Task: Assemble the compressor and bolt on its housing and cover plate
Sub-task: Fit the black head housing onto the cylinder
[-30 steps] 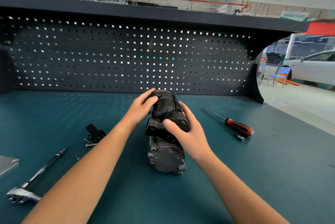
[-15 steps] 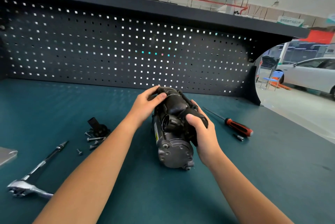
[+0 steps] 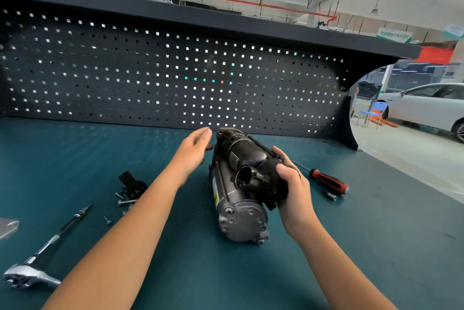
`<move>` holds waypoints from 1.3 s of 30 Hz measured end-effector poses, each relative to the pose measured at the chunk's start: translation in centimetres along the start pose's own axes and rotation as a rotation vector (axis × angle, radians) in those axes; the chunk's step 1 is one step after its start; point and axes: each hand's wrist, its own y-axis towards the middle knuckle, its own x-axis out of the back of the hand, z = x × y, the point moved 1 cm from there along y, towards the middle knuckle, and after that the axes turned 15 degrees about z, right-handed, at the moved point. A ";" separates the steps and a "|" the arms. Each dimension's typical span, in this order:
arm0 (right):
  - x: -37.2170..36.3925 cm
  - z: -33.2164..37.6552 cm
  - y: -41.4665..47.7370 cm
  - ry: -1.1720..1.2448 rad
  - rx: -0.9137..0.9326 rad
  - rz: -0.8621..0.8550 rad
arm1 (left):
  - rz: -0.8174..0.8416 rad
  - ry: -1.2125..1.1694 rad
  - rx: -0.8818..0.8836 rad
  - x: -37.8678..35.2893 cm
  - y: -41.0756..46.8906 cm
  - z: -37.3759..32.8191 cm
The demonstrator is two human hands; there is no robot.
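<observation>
Head view shows a ratchet point(image 3: 32, 277) lying closest, on the left of the table point(image 3: 376, 247). Next the compressor point(image 3: 238, 209) lies on its side in the middle, and the right hand point(image 3: 293, 191) grips its black top part. The left hand point(image 3: 190, 151) is loose, fingers point(image 3: 204, 132) straight, just beside its far end; bolts point(image 3: 125, 201) lie left, a screwdriver point(image 3: 329, 181) right, a pegboard point(image 3: 150, 71) behind.

1 head-worn wide-angle view looks forward and down, close over the workbench point(image 3: 376, 247); the pegboard point(image 3: 150, 71) stands straight ahead.
</observation>
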 end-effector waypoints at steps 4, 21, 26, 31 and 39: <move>1.0 0.0 -0.1 0.197 -0.023 -0.033 | -0.066 -0.025 -0.017 -0.5 0.2 -0.3; 2.0 -0.2 0.2 0.569 -0.121 -0.113 | 0.109 0.344 -0.085 -1.0 0.3 -0.8; 1.9 -0.6 0.3 0.648 -0.146 -0.086 | 0.083 0.411 -0.112 -1.1 0.3 -0.6; 2.3 -1.0 0.3 0.762 -0.148 -0.116 | 0.136 0.569 -0.205 -1.6 -0.1 -0.6; 2.4 -1.2 0.4 0.765 -0.151 -0.096 | 0.022 0.432 -0.215 -2.3 0.2 -0.9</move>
